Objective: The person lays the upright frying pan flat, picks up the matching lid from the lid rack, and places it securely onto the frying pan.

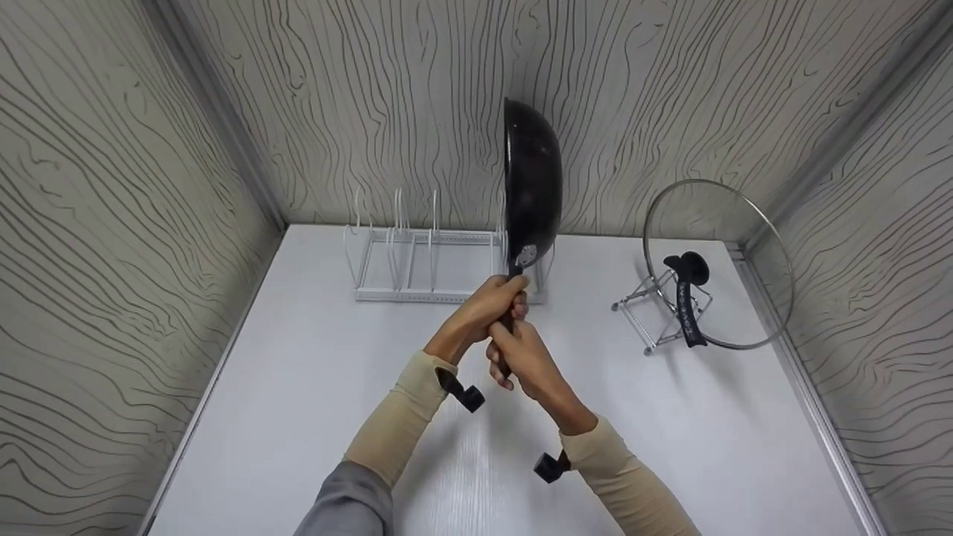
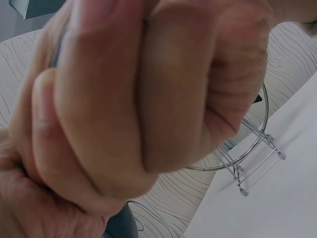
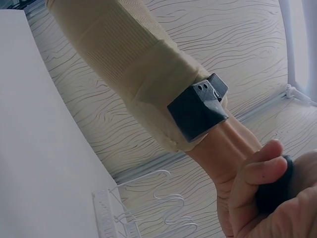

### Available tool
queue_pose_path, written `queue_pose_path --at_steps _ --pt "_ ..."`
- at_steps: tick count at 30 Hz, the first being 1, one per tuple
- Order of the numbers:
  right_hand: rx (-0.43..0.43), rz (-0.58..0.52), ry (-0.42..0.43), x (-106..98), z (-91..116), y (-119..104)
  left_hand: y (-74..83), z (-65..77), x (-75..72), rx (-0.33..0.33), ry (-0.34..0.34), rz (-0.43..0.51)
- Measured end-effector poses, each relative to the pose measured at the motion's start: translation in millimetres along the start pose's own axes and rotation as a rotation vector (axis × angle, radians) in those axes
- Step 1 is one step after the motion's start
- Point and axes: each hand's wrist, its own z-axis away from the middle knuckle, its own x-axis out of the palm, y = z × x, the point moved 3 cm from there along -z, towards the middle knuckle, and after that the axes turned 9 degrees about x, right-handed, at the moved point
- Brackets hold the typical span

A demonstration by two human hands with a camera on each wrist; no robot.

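Black pan is held on edge at the far side, by the right end of the white rack; its inside faces left, out of sight, and contact with the rack is unclear. Left hand and, nearer, right hand grip and mostly hide the handle. Far right, a glass lid partly covers a wire stand.

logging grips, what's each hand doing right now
Left hand: closed, holding the black pan by its handle.
Right hand: closed, holding the same handle, nearer its free end.
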Motion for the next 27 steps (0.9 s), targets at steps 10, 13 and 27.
queue_pose_path --at_steps 10,13,27 --pt "-0.004 -0.002 0.013 -1.9 3.7 -4.2 3.3 -0.9 4.6 0.003 0.004 0.015" --pt "-0.013 0.008 0.01 -3.2 4.6 -4.6 4.6 -0.6 6.3 0.017 -0.004 0.009" --pt "-0.019 0.0 0.022 -5.9 11.4 -10.9 11.3 0.7 15.5 0.04 -0.02 0.046"
